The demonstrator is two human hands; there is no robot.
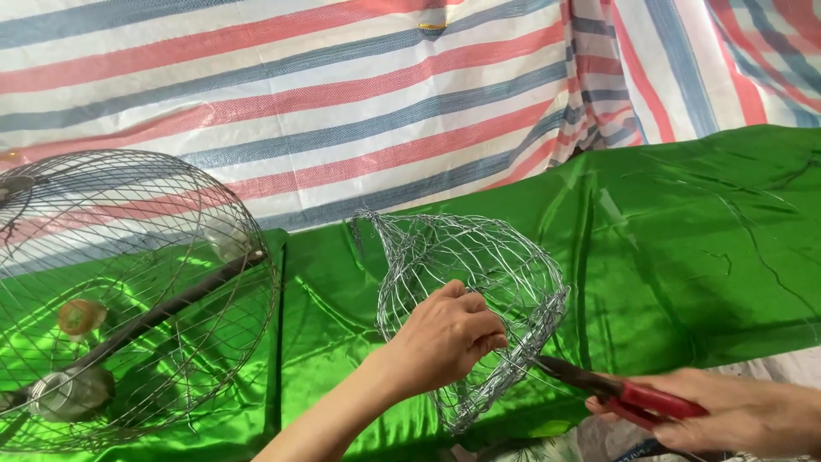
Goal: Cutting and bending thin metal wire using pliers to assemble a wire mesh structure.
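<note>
A small basket-shaped cage of silver wire mesh (487, 257) stands on its side over the green satin cloth (684, 257) at the middle. My left hand (445, 338) grips the mesh at its lower front, fingers curled around the wires. My right hand (735, 415) at the lower right holds red-handled pliers (633, 395), whose dark jaws reach left and touch the cage's rim near the bottom right.
A large round wire fan guard (128, 291) with a dark bar across it lies at the left on the green cloth. A striped red, blue and white tarp (342, 103) hangs behind. Loose thin wire strands (753, 222) lie on the cloth at the right.
</note>
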